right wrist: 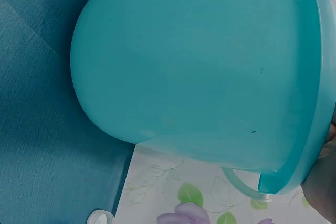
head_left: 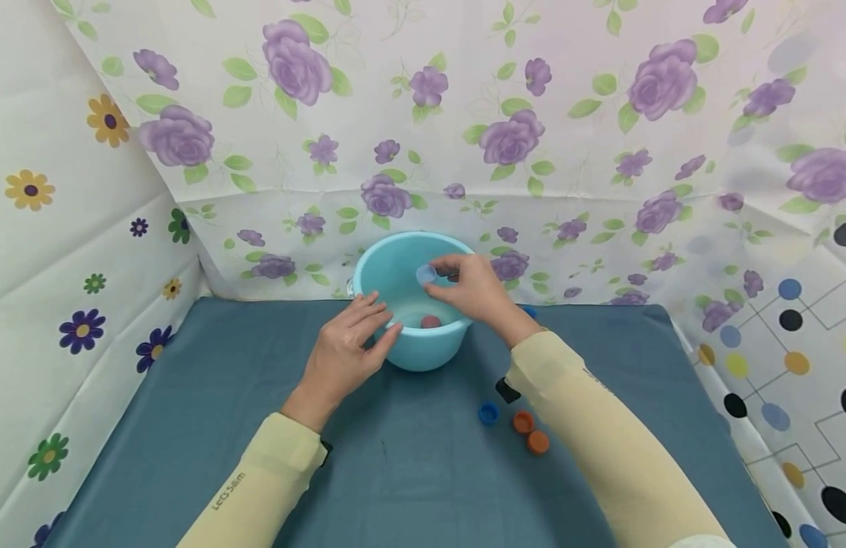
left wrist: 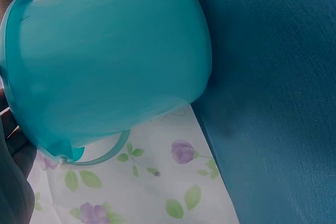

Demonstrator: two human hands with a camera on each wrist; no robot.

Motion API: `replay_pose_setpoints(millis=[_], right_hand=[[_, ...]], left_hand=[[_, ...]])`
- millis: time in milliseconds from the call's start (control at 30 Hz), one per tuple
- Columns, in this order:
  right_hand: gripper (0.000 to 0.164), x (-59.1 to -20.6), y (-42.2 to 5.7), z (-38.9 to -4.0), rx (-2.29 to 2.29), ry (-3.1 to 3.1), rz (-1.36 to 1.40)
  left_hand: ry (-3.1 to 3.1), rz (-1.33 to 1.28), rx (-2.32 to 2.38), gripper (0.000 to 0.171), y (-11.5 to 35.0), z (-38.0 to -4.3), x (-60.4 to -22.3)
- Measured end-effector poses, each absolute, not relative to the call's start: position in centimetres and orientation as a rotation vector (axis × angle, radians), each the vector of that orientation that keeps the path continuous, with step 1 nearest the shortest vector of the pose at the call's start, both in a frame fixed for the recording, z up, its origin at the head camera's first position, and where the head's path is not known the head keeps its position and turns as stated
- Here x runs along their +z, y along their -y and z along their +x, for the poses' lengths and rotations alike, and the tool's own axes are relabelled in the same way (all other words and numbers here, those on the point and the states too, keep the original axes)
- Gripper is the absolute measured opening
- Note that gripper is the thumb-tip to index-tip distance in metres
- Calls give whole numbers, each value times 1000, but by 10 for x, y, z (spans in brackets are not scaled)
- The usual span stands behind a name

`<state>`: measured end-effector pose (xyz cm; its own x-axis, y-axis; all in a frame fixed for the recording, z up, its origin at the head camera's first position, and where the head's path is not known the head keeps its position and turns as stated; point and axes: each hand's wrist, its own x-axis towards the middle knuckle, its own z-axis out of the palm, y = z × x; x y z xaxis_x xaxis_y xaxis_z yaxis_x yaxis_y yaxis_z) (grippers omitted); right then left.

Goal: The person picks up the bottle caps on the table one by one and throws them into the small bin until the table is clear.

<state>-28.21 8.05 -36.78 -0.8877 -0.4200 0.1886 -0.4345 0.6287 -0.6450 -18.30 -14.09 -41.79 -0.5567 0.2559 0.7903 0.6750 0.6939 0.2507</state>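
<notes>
A light-blue bucket (head_left: pixel 423 354) stands upright on the table against the flowered backdrop. Over its opening, my right hand (head_left: pixel 474 288) pinches a small pale-blue bottle cap (head_left: pixel 426 275) between thumb and fingers. At the bucket's front left rim is my left hand (head_left: pixel 347 346), its fingers mostly straight and touching the edge. A pinkish-red round piece (head_left: pixel 431 322) lies inside, partly hidden by the front rim. Both wrist views show mainly the bucket's outer wall (left wrist: pixel 115 61), with fingers (left wrist: pixel 18 145) at the rim in the left one.
On the blue cloth (head_left: pixel 409 472), right of the bucket, lie a blue cap (head_left: pixel 488 412) and two orange caps (head_left: pixel 523 422). Another blue cap (head_left: pixel 530 312) shows partly behind the right wrist. The bucket's handle (left wrist: pixel 107 153) hangs at its back side.
</notes>
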Motion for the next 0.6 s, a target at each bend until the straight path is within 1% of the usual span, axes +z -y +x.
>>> replay_pose_setpoints(millis=[233,600], right_hand=[[44,-369,-80,-281,1076,2832,732],[41,-368,-80,-282,1143,2808,728]], left_hand=[[2140,-709,-702,27,141,-183,-418],[2150,-702,-696,27,141,-182,-416]])
